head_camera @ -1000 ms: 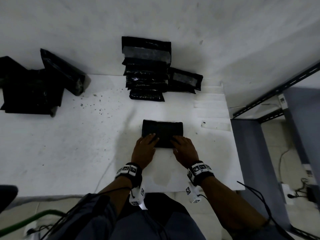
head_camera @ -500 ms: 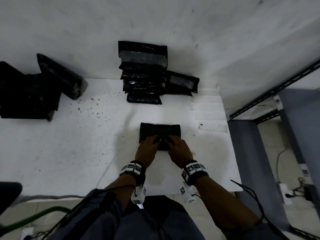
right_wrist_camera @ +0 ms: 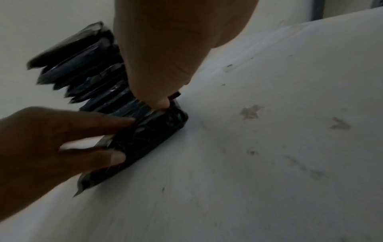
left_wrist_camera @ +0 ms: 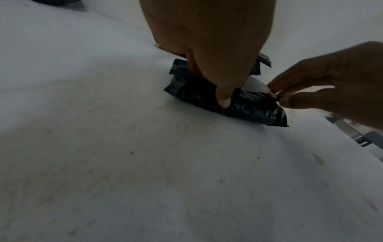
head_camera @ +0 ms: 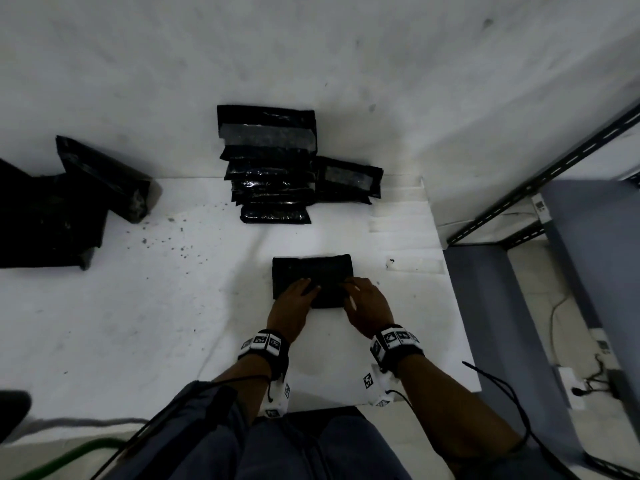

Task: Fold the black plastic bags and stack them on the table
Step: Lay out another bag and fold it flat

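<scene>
1. Two bare hands work one crinkled black plastic bag (head_camera: 311, 282), already folded down to a thick rectangular bundle lying on the white table (head_camera: 138, 323) just in front of the person.
2. Against half a second ago, the right hand (head_camera: 367, 306) has shifted outward to the bundle's right end, and the left hand (head_camera: 291, 304) has eased back toward the near edge; the hands were close together at the middle before.
3. I judge this to mean the last fold is being tightened, with carrying the bundle to the stack still to come.
4. Left hand: the left wrist view shows its fingers (left_wrist_camera: 223, 98) pressing down on the bundle's top, fairly straight, not wrapped round it.
5. Right hand: the same view shows thumb and fingertips pinching the bundle's right edge, where a pale glossy strip shows; the head view cannot resolve this pinch.
6. Only the head view shows the leaning stack of folded black bags (head_camera: 270, 174) against the wall, well apart from the bundle, and a loose heap of unfolded black bags (head_camera: 52, 216) far to the left.
7. Seen from the right wrist, that stack (right_wrist_camera: 82, 65) rises directly behind the bundle.
</scene>
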